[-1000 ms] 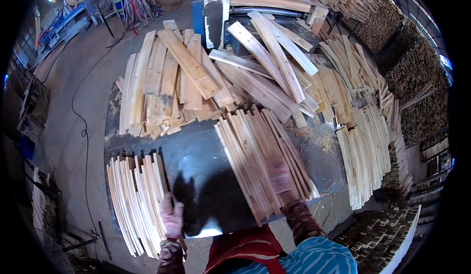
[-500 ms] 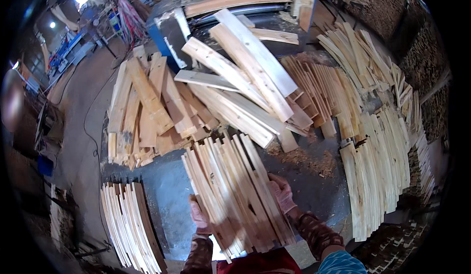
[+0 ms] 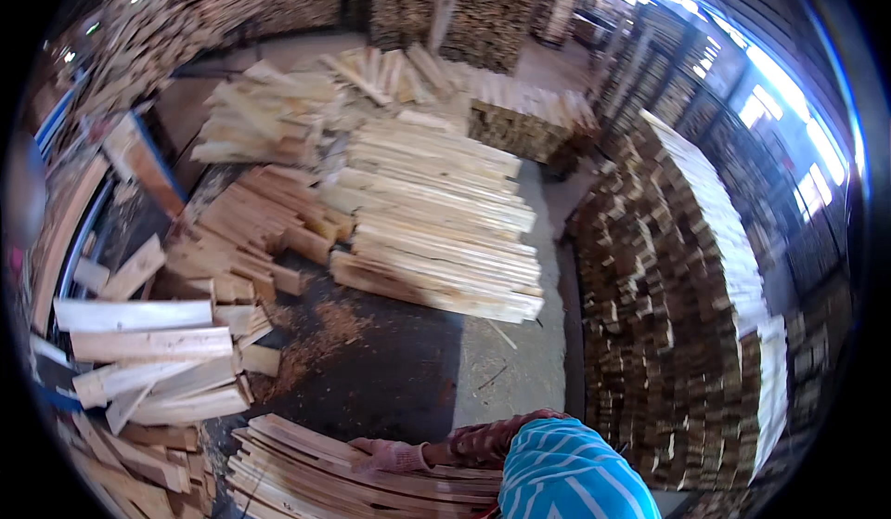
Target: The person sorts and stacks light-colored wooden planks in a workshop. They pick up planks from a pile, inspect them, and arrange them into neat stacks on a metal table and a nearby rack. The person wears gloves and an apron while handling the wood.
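Observation:
At the lower edge lies a bundle of long, narrow wooden slats (image 3: 306,468), set side by side. My right hand (image 3: 390,455), in a pale pink work glove, presses against the far side of this bundle and grips it, fingers pointing left along the wood. The right forearm wears a dark patterned sleeve cover, with a blue striped sleeve above it. My left hand is out of the picture, and the bundle's near side is cut off by the lower edge.
Pale slats (image 3: 436,231) lie in a row beyond the dark tabletop (image 3: 399,361). Sawdust (image 3: 325,343) and reddish boards (image 3: 255,217) lie left of them. Loose boards (image 3: 153,347) are heaped at left. A tall lumber stack (image 3: 650,324) stands at right.
My view has swung far to the right, bringing the tall stack into sight. The slat bundle, upright before me earlier, now lies crosswise at the lower edge. My left hand has left the picture.

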Motion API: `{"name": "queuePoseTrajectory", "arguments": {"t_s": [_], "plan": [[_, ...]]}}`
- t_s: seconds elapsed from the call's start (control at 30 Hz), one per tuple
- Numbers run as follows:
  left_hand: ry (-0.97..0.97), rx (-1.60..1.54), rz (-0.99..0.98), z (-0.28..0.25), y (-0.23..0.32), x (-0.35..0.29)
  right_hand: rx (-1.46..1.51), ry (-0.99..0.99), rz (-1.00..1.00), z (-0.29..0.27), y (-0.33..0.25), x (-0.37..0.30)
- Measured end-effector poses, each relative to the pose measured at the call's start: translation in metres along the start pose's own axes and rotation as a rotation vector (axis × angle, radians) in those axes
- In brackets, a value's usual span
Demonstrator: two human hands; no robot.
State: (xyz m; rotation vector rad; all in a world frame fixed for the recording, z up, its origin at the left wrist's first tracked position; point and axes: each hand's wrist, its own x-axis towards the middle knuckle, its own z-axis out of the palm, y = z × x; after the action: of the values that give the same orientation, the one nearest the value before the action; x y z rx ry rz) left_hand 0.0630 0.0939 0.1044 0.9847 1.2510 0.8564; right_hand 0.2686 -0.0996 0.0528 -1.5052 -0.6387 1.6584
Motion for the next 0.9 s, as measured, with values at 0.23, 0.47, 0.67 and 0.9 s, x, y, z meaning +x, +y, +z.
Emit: {"name": "queuePoseTrajectory", "arguments": {"t_s": [0.23, 0.47, 0.67, 0.9], "plan": [[-0.334, 0.103, 0.114, 0.065, 0.051, -0.037, 0.154, 0.020, -0.525, 0.040, -0.094, -0.087], [-0.764, 0.149, -0.072, 0.140, 0.015, -0.121, 0.181, 0.053, -0.729, 0.075, -0.136, -0.213], [-1.053, 0.242, -0.229, 0.191, -0.034, -0.196, 0.092, 0.264, -0.714, 0.083, -0.066, -0.238], [-1.249, 0.384, -0.269, 0.267, -0.064, -0.265, 0.088, 0.505, -0.720, 0.052, -0.018, -0.291]]}}
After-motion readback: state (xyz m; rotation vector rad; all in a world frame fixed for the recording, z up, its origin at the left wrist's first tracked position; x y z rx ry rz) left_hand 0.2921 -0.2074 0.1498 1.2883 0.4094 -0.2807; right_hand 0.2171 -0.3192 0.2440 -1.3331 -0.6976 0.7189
